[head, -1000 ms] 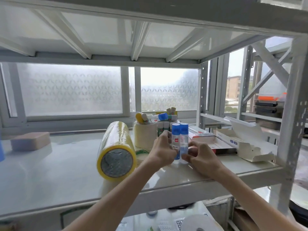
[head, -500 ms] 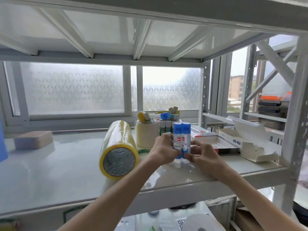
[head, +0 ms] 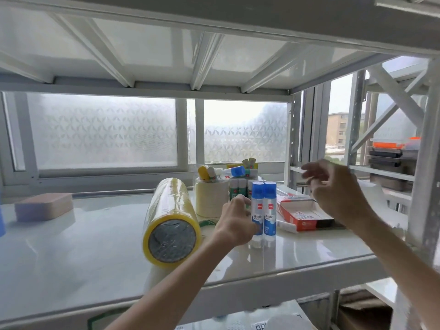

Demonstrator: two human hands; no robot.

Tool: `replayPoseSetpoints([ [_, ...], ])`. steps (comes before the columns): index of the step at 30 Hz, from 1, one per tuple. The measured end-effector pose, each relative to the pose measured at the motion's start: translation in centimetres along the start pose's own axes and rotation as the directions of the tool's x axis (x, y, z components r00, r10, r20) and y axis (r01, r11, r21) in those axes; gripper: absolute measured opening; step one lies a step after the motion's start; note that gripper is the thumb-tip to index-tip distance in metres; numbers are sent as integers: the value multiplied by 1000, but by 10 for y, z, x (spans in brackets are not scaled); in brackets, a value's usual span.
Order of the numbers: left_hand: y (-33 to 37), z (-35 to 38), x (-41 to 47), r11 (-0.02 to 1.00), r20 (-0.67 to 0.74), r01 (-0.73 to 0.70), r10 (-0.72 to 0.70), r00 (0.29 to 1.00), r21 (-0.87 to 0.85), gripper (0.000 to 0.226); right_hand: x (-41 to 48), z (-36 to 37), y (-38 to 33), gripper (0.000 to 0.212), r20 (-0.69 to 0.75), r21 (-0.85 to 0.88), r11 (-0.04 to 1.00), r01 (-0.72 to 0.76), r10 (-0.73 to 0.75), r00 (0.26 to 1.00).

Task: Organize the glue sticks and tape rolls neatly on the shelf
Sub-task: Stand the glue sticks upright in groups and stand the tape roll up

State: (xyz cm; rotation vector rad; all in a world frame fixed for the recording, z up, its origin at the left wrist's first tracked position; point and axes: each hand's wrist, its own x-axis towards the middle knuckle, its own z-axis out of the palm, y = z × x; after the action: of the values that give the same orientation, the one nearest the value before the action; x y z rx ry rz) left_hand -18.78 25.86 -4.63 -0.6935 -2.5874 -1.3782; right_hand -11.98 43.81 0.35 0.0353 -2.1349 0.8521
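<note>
Two blue-capped glue bottles (head: 263, 210) stand upright side by side on the white shelf (head: 71, 253). My left hand (head: 234, 222) wraps around them from the left. My right hand (head: 333, 191) is lifted above the red box, fingers loosely curled and blurred, holding nothing I can see. Left of the bottles a stack of yellow-edged tape rolls (head: 170, 222) lies on its side. Behind it a cream tape roll (head: 209, 197) stands with glue sticks (head: 228, 172) piled on top, and more small glue sticks (head: 238, 188) stand beside it.
An open red-and-white box (head: 302, 214) lies right of the bottles, partly behind my right hand. A pinkish block (head: 44, 206) sits at the shelf's far left. The shelf post (head: 426, 163) rises at the right edge. Dark trays (head: 392, 158) sit on a neighbouring rack.
My right hand has let go of the glue bottles and risen up and to the right. My left hand stays on them.
</note>
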Motion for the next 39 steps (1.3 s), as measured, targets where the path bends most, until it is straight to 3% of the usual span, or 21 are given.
replayPoseSetpoints([
  [2,-2,-3,0,1000,-46,9,-9,999,-14,62,40,-6,-25,29,28,79,996,32,-34,999],
  [5,-4,-2,-1,999,-82,10,-13,997,-33,65,101,26,-49,18,347,69,997,-24,-1,938],
  [8,-6,3,-1,999,-61,16,-19,998,-51,58,135,80,-49,38,607,-151,987,-47,130,784],
  [11,-10,7,2,996,-21,26,-28,999,-80,58,145,115,-33,46,687,-310,951,4,222,692],
  [15,-9,8,3,996,8,25,-24,1000,-87,53,143,124,-19,30,653,-221,974,-41,179,736],
  [23,-2,5,-2,996,19,13,-11,1000,-90,49,136,116,-13,28,552,-6,996,-88,77,830],
  [28,-1,6,-3,998,2,-2,2,1000,-67,47,135,98,-18,25,482,30,994,-108,81,873],
  [39,-3,5,2,999,2,-34,34,999,-37,43,113,18,-25,23,169,354,928,-120,63,984],
])
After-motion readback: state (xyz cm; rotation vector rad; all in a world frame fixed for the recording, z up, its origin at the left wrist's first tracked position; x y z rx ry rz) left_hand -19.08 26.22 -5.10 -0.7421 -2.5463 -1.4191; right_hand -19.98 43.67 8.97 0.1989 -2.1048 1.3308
